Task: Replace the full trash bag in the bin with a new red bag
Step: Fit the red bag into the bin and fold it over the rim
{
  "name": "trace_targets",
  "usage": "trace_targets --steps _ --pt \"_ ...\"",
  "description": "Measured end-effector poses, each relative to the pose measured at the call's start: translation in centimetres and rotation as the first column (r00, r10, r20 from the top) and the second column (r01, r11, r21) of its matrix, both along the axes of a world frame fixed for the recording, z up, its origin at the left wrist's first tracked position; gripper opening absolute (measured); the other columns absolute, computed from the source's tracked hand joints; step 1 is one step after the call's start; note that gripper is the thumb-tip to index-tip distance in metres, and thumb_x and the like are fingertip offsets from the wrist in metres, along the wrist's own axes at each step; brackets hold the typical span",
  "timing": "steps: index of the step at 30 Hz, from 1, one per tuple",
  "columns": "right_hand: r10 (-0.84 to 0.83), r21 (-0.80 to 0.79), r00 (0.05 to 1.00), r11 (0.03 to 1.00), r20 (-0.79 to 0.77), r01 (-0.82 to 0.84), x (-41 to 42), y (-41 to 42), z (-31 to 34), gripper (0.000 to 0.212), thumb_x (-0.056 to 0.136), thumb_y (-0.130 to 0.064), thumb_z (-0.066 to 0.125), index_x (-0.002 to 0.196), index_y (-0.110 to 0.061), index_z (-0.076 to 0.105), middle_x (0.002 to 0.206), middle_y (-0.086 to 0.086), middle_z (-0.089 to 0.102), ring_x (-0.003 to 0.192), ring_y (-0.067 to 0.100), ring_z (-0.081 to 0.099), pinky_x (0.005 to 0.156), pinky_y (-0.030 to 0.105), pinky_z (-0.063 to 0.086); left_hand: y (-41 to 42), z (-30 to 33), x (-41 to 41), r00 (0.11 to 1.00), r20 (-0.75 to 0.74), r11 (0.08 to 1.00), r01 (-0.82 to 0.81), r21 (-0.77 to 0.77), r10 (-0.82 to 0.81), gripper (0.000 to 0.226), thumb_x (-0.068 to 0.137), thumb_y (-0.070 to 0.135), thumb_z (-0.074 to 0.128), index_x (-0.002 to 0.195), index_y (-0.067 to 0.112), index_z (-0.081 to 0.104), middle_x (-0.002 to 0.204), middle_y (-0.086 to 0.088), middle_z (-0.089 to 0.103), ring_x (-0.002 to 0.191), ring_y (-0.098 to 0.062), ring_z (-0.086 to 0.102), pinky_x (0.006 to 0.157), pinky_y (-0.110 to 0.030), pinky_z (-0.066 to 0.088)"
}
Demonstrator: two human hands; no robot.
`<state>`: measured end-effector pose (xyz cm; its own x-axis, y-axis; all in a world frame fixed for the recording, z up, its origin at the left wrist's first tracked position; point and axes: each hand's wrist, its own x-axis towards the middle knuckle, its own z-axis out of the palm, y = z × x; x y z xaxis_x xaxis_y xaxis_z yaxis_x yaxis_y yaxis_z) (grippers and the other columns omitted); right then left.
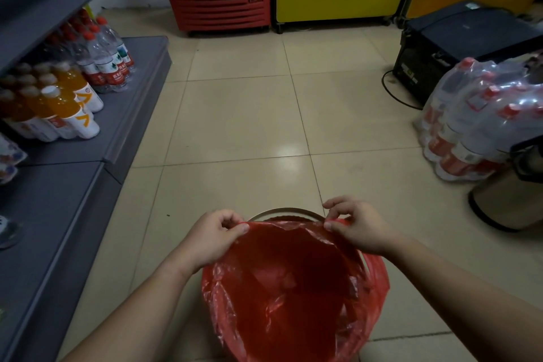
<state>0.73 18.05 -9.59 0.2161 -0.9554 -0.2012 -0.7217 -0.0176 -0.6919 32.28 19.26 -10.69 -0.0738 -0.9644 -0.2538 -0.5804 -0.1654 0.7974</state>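
Red bag (pixel 293 288) sits open inside the bin (pixel 282 210) — its far rim bare. I see my left hand (pixel 213 239) and right hand (pixel 357 229) each pinching the bag's far edge.

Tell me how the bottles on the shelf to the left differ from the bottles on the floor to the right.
The shelf bottles sit on a grey shelf; the floor bottles rest on the tiles. The shelf bottles include orange drinks with white caps beside clear red-capped ones; the floor bottles all look clear with red caps. The floor bottles are piled in shiny plastic-wrapped packs, leaning; the shelf bottles stand in rows. Both groups include clear bottles with red labels.
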Motion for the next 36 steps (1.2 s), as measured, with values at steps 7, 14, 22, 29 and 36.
trace_targets --steps 7,14,22,29,36 --pt "-0.262 0.09 0.939 0.964 0.222 0.248 -0.2 -0.3 -1.0 0.006 0.084 -0.017 0.077 0.079 -0.015 0.075 0.077 0.005 0.077 0.078 0.023 0.074 0.077 0.043 0.061 -0.7 -1.0 -0.7 0.973 -0.137 0.983 -0.178 0.054 0.184 0.017 0.085 0.027 0.077 0.069 0.023 0.073 0.061 0.005 0.071 0.055 -0.007 0.061 0.06 -0.028 0.049" --pt "-0.352 0.181 0.898 0.933 0.265 0.312 0.1 -1.1 -2.5 0.009 0.084 -0.023 0.077 0.079 -0.016 0.076 0.076 0.009 0.077 0.078 0.031 0.074 0.075 0.047 0.062 -1.8 -2.2 -0.4 0.945 -0.213 0.964 -0.22 0.152 0.249 0.016 0.083 0.026 0.08 0.07 0.018 0.075 0.065 -0.003 0.071 0.061 -0.018 0.061 0.067 -0.033 0.049" --pt "-0.427 0.298 0.868 0.888 0.252 0.351 0.8 -2.0 -2.8 0.015 0.085 -0.02 0.074 0.079 -0.007 0.074 0.066 0.014 0.069 0.055 0.022 0.059 0.049 0.033 0.044 -2.7 -2.2 -0.8 0.907 -0.282 0.924 -0.223 0.312 0.314 0.014 0.09 0.017 0.074 0.079 0.009 0.072 0.063 -0.003 0.072 0.055 -0.012 0.063 0.056 -0.023 0.051" --pt "-0.463 0.335 0.857 0.863 0.227 0.378 1.2 -2.6 -3.5 0.019 0.086 -0.014 0.07 0.078 0.002 0.07 0.057 0.011 0.06 0.042 0.016 0.048 0.041 0.023 0.033 -2.9 -3.0 -1.1 0.894 -0.249 0.885 -0.261 0.386 0.373 0.017 0.09 0.019 0.074 0.084 0.003 0.071 0.069 -0.007 0.072 0.055 -0.013 0.064 0.052 -0.02 0.049" --pt "-0.432 0.409 0.852 0.863 0.296 0.296 0.6 -2.3 -3.4 0.018 0.084 -0.019 0.077 0.089 -0.002 0.073 0.07 0.014 0.069 0.056 0.022 0.06 0.052 0.03 0.045 -2.5 -2.5 -0.6 0.914 -0.218 0.891 -0.244 0.382 0.343 0.022 0.089 0.028 0.074 0.09 0.006 0.073 0.084 -0.01 0.076 0.062 -0.012 0.066 0.057 -0.023 0.049"
